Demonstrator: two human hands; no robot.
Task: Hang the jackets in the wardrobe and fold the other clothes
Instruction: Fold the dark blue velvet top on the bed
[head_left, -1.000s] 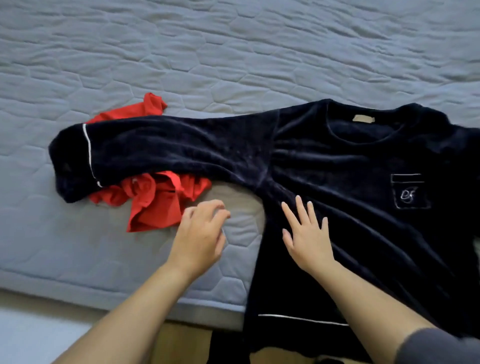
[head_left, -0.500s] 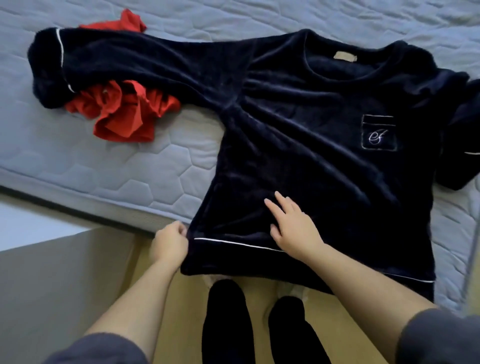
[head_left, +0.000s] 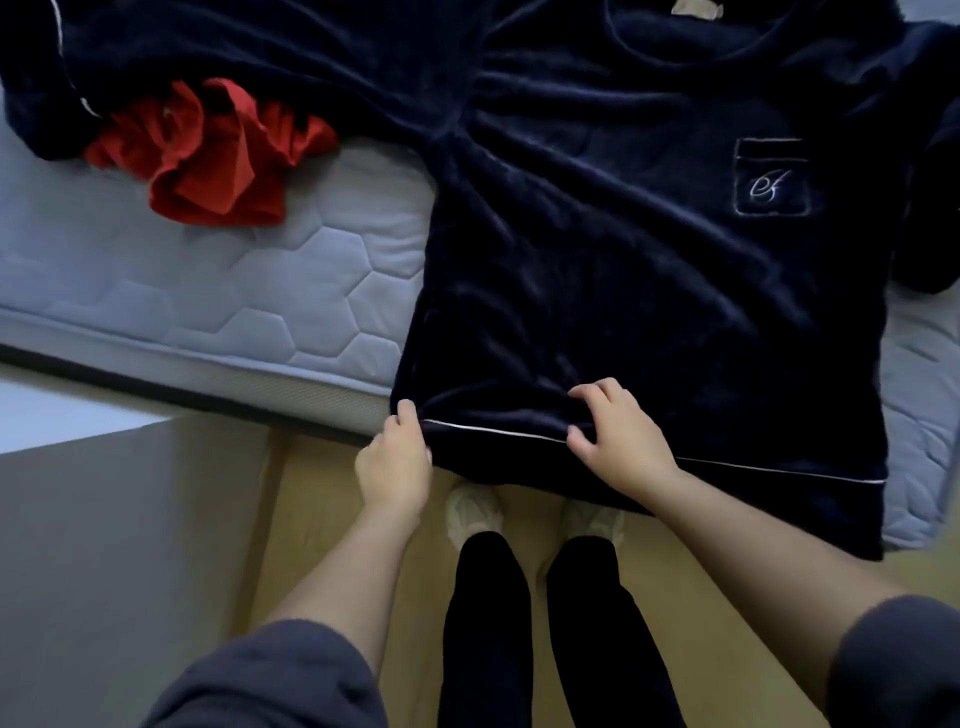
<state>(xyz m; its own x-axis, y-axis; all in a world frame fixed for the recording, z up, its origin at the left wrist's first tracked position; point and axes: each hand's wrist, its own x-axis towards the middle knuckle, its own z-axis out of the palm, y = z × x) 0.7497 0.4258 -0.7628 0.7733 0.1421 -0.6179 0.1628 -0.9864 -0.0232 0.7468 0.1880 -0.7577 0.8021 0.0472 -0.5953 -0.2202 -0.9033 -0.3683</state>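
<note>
**At the bed's near edge: both hands on the hem**

On the mattress (head_left: 208, 291) the navy top (head_left: 623, 260) lies front up, neck away from me. Its bottom band hangs over the bed's edge toward the floor (head_left: 332, 499).

My left hand (head_left: 395, 467) grips the lower left corner of the top, thumb on the fabric just above the white piping (head_left: 493, 430). My right hand (head_left: 618, 436) sits further along the same hem, fingers curled and bunching a fold of cloth at the piping line. Both hands are grasping the top.

Surroundings:
- A crumpled red garment (head_left: 208, 156) lies on the mattress at upper left. It is partly under the top's outstretched sleeve (head_left: 260, 47), which crosses over it.
- The other sleeve (head_left: 935, 156) runs off the right of the frame; how it lies I cannot tell.
- The chest pocket (head_left: 772, 176), with a stitched monogram, faces up.
- A pale neck label (head_left: 696, 8) shows at the upper edge of the view.
- Below the hem I see my pale shoes (head_left: 475, 512) and dark trousers on the wooden floor, toes just under the hanging band.
- A grey flat-topped block (head_left: 104, 545) stands left of my legs, beside the bed. What it is I cannot tell.
</note>
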